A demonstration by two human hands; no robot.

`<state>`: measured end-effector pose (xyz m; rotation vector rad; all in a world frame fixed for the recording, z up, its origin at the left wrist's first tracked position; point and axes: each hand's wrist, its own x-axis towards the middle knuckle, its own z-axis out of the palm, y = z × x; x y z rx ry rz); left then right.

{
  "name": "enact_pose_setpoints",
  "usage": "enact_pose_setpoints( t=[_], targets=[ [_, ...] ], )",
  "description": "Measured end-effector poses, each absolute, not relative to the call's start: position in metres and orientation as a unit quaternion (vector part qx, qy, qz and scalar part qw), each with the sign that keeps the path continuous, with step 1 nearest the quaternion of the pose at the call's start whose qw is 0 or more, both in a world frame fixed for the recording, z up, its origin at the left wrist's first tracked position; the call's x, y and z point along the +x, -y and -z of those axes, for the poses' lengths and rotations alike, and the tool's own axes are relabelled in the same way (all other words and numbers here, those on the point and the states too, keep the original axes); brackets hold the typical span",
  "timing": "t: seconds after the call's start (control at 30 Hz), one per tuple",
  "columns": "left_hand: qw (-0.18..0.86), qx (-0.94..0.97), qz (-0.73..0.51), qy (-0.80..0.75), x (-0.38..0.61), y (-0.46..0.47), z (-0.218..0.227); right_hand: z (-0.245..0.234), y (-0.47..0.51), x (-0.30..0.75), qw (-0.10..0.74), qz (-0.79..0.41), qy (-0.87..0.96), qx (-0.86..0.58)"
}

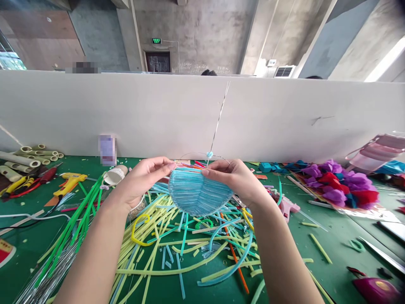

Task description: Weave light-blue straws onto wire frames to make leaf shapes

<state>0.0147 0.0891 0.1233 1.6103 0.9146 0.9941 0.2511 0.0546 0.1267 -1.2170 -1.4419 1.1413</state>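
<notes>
A blue, leaf-like piece (199, 194) of fuzzy pipe-cleaner rows hangs upright between my hands, straight along the top and rounded below. My left hand (147, 179) is closed, thumb and fingers pinching its upper left edge. At the upper right, my right hand (238, 177) pinches the same edge, thumb in front. A thin wire loop arches above that edge. Behind it rises a twisted wire stem (219, 116) with a small light-blue tuft (209, 155) at its lower end; whether the stem joins the piece I cannot tell.
Loose yellow-green pipe cleaners (177, 249) cover the green table (284, 270) below. Green-tipped wires (74, 228), a yellow glue gun (70, 183) and bamboo tubes (34, 158) lie left. Purple-and-red petals (341, 181), scissors (382, 253) and a pink bottle (373, 152) are right. A white partition (158, 109) stands behind.
</notes>
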Motion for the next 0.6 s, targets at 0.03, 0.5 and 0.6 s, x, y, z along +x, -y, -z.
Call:
enact_pose_setpoints(
  t=[0.03, 0.5, 0.6],
  targets=[
    [0.487, 0.672, -0.411, -0.378, 0.014, -0.089, -0.124, -0.126, -0.055, 0.251, 0.45, -0.462, 0.584, -0.493],
    [0.507, 0.668, -0.412, -0.356, 0.008, -0.08, -0.134, -0.121, -0.058, 0.244, 0.505, -0.464, 0.562, -0.462],
    [0.564, 0.609, -0.434, -0.352, 0.022, -0.077, -0.131, -0.12, -0.059, 0.236, 0.531, -0.485, 0.528, -0.453]
  ],
)
